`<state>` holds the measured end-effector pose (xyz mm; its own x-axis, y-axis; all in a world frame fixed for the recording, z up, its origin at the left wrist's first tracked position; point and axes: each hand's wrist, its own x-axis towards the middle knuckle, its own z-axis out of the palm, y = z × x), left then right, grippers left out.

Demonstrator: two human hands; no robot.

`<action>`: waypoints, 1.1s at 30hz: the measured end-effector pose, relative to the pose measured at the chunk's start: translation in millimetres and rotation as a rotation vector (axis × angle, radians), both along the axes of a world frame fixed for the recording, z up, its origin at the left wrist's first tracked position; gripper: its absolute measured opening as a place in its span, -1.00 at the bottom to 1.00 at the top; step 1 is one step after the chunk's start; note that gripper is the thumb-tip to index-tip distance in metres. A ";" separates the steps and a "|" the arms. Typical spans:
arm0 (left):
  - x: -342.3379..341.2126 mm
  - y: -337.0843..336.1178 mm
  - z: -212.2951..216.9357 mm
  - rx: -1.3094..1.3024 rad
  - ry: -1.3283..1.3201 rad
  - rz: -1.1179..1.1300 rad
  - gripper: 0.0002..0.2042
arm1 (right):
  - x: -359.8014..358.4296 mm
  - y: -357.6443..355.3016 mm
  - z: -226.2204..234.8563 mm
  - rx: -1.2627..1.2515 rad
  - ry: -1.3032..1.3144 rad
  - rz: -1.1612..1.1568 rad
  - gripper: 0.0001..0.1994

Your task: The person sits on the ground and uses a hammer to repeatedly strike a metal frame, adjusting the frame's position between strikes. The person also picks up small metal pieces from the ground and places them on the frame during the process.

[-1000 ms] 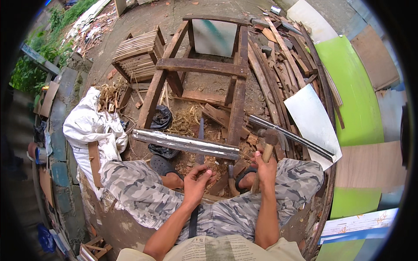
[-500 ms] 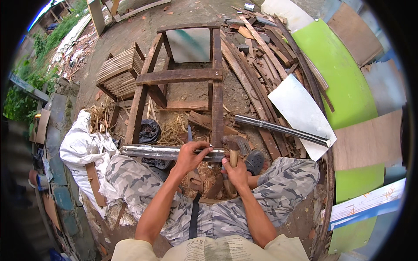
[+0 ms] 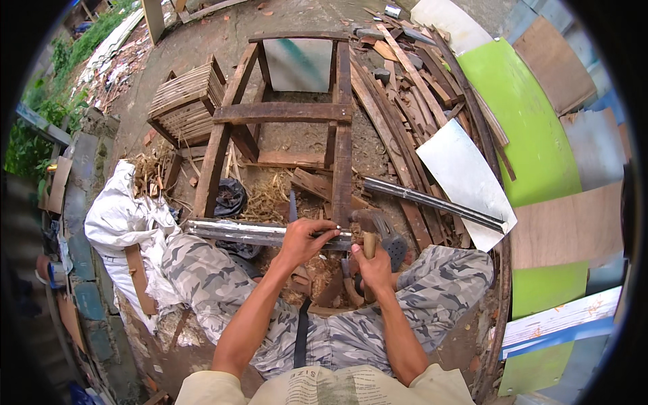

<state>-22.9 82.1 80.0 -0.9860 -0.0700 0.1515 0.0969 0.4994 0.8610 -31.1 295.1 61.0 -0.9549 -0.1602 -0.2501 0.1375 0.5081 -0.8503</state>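
My left hand [image 3: 305,237] rests on a dark wooden bar [image 3: 256,233] streaked with white paint, which lies across in front of my knees. Its thumb and fingertips are pinched together near the bar's right end; anything between them is too small to make out. Just to the right, my right hand [image 3: 375,270] is closed around a wooden-handled tool [image 3: 369,244], thumb along the handle. The tool's working end cannot be told. Below the bar, between my legs, lie a handsaw [image 3: 301,278] and wood shavings [image 3: 322,263].
A dark wooden frame [image 3: 280,113] stands ahead, beside a slatted crate [image 3: 182,101]. Scrap boards [image 3: 412,101] pile up at the right, near a white panel [image 3: 459,175], another black bar [image 3: 432,201] and green sheets [image 3: 533,128]. A white sack [image 3: 115,223] slumps at my left.
My left hand has slid slightly right along the bar. My right hand and its tool have shifted a little right, and the handle stands more upright. The whole view has moved slightly.
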 end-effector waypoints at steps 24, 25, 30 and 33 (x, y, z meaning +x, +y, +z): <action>2.0 -2.5 -8.5 -0.047 0.135 -0.035 -0.85 | 29.0 -8.7 123.4 0.178 0.120 0.169 -0.71; 0.6 -2.2 -9.5 -0.049 0.142 -0.036 -0.85 | 31.0 -9.7 127.1 0.171 0.171 0.154 -0.72; 1.2 -2.7 -10.9 -0.040 0.128 -0.036 -0.84 | 29.8 -6.6 125.1 0.181 0.117 0.269 -0.68; 0.3 -3.1 -13.5 -0.053 0.152 -0.041 -0.84 | 25.3 -7.1 111.0 0.214 0.012 0.264 -0.67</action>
